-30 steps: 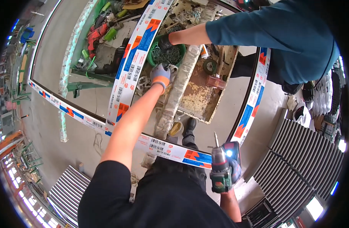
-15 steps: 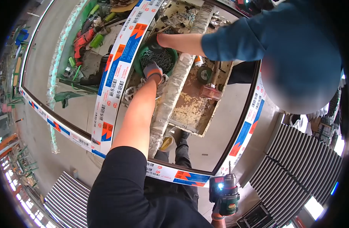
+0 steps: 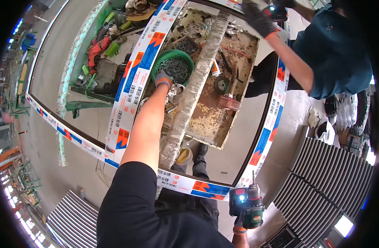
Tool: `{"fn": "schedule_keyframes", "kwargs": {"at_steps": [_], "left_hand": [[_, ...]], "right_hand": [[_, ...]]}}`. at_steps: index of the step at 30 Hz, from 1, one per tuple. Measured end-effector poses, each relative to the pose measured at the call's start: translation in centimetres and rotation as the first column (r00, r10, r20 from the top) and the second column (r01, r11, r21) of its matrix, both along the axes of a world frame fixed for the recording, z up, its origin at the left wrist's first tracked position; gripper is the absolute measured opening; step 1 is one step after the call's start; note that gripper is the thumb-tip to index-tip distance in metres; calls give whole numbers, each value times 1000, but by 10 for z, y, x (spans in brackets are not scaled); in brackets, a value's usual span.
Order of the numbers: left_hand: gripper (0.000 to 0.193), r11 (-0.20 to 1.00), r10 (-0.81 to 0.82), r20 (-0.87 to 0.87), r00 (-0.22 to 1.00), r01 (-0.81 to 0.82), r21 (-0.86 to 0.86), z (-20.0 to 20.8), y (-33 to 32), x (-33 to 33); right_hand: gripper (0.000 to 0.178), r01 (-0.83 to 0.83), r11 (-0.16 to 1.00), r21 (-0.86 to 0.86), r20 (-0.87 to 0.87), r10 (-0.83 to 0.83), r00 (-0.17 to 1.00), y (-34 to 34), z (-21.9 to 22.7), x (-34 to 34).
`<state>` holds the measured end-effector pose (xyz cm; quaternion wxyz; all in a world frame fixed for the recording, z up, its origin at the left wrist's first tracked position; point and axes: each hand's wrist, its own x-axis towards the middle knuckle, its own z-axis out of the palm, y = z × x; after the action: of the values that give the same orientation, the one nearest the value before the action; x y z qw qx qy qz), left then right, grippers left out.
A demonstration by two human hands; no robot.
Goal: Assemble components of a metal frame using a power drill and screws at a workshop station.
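My left hand [image 3: 163,79], in a grey and orange glove, is at the near side of a green bowl [image 3: 188,58] full of screws [image 3: 173,70]. Its fingers are curled in against the screws; whatever they hold is hidden. Low on the right, my gloved right hand [image 3: 239,223] grips a dark green and black cordless drill [image 3: 253,213]. The drill's lamp is lit and its bit points away from me, beside the corner of a large frame wrapped in white, blue and orange film [image 3: 210,189].
Under the frame, a worn tray [image 3: 206,120] holds a tape roll [image 3: 221,84], a reddish block [image 3: 228,102] and loose screws. A wrapped bar [image 3: 197,82] crosses it. A red drill [image 3: 99,51] lies left. Across the frame, a co-worker's gloved hand [image 3: 259,20] is raised near another drill [image 3: 276,13].
The co-worker's hand has left the green bowl and moved up and right, and the co-worker has leaned back. My left hand stays at the bowl; my right still holds the drill.
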<state>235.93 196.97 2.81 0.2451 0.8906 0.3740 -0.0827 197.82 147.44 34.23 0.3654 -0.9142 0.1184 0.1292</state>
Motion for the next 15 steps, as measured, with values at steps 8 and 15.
{"fn": "schedule_keyframes", "kwargs": {"at_steps": [8,15], "left_hand": [[52,929,-293,-156,943,319,187,-15,-20,18],[32,884,-330,-117,937,350,310,-35,-15,22]], "right_hand": [[45,-250,862,-441,-192,181,964,28,35,27],[49,-175,973,-149,109,192,975,4,11,-14]]}}
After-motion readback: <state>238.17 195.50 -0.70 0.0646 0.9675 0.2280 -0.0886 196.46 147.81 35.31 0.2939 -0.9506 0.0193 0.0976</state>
